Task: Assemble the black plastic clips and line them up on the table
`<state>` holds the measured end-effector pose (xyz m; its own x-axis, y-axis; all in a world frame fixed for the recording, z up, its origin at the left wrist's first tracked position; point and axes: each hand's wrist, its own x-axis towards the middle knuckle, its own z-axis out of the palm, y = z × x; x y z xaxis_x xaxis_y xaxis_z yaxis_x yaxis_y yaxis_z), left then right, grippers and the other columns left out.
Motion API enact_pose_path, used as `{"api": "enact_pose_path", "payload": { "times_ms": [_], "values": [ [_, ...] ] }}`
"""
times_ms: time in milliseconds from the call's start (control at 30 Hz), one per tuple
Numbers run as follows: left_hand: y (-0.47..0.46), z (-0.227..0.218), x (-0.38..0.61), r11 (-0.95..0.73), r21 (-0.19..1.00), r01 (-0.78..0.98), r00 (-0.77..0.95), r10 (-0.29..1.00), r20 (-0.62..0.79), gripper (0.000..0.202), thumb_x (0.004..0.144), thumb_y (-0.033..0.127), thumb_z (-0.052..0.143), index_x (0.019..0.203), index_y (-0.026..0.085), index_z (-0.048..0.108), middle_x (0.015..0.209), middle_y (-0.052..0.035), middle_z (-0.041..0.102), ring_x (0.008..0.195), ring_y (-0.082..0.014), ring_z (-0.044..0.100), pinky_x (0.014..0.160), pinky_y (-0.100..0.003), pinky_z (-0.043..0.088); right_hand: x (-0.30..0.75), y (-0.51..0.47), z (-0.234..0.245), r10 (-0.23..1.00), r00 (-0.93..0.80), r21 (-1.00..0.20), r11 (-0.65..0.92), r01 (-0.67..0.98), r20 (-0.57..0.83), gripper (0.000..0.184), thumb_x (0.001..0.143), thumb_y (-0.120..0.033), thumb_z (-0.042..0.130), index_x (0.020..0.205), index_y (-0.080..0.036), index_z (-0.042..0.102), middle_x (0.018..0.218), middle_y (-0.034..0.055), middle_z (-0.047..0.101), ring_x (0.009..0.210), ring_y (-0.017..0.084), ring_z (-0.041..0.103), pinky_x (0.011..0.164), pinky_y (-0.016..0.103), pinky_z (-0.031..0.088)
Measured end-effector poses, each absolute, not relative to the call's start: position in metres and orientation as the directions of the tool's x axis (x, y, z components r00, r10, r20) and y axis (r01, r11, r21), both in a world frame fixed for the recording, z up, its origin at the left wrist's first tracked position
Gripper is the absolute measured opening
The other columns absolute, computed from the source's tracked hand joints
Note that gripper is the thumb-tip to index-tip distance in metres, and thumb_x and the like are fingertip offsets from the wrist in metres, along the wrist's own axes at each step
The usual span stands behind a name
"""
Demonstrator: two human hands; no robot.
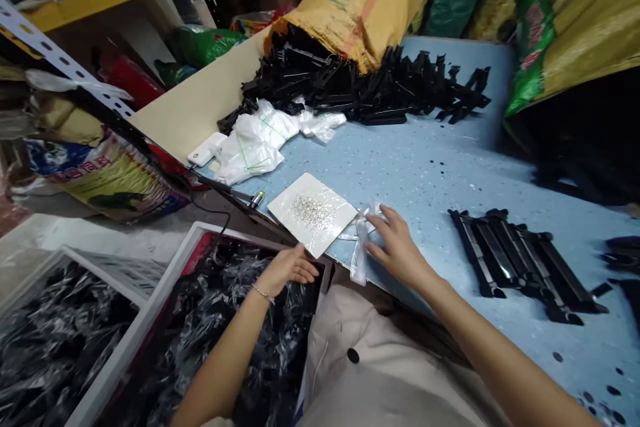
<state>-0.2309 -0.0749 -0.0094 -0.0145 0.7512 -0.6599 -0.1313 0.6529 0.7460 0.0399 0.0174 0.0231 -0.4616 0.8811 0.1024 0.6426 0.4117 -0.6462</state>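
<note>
My left hand (289,271) hovers over the near crate, by the near corner of a white board (327,237). Its fingers are stretched out and nothing shows in them. Small shiny metal bits (311,211) lie in a loose patch on the board. On the table's front edge, my right hand (397,247) has thumb and fingers apart beside a clear plastic bag (359,260); the fingertips reach its edge, and I cannot tell whether they press on it. Black plastic parts (520,263) lie side by side to the right of that hand.
A yellow woven sack (365,7) spills black parts (340,83) across the back of the blue table (400,153). White plastic bags (255,140) lie at the left. A grey crate (187,240) below holds plastic-wrapped black pieces. Another sack (580,27) stands at right.
</note>
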Motion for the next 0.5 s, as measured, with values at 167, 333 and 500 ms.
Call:
{"api": "enact_pose_path", "payload": {
  "times_ms": [167,333,500],
  "values": [
    [-0.072,0.007,-0.196,0.558,0.748,-0.359,-0.119,0.767,-0.630,0.049,0.070,0.057,0.073,0.072,0.008,0.066,0.054,-0.0062,0.065,0.042,-0.0082,0.056,0.040,-0.016,0.038,0.029,0.036,0.006,0.854,-0.520,-0.534,0.447,0.717,0.017,0.021,0.088,-0.022,0.049,0.101,-0.018,0.065,0.106,0.0145,0.064,0.105,0.029,0.055,0.090,0.044,0.043],
    [-0.063,0.033,-0.213,0.399,0.700,-0.593,-0.173,0.785,-0.595,0.031,0.076,0.041,0.073,0.076,0.011,0.065,0.058,-0.0013,0.064,0.045,-0.0071,0.055,0.041,-0.016,0.042,0.095,0.012,0.021,0.935,-0.331,-0.793,0.106,0.600,-0.125,0.017,0.084,-0.035,0.055,0.085,-0.019,0.063,0.078,0.0030,0.063,0.072,0.019,0.057,0.067,0.030,0.044],
    [-0.040,0.044,-0.214,0.354,0.709,-0.610,-0.212,0.789,-0.577,0.025,0.081,0.035,0.069,0.075,0.012,0.061,0.058,-0.0010,0.063,0.045,-0.0070,0.055,0.039,-0.015,0.041,0.199,-0.050,0.060,0.902,-0.207,-0.807,-0.212,0.552,-0.379,0.033,0.077,-0.052,0.065,0.086,-0.020,0.068,0.076,0.0029,0.066,0.068,0.018,0.059,0.060,0.027,0.047]
  ]
}}
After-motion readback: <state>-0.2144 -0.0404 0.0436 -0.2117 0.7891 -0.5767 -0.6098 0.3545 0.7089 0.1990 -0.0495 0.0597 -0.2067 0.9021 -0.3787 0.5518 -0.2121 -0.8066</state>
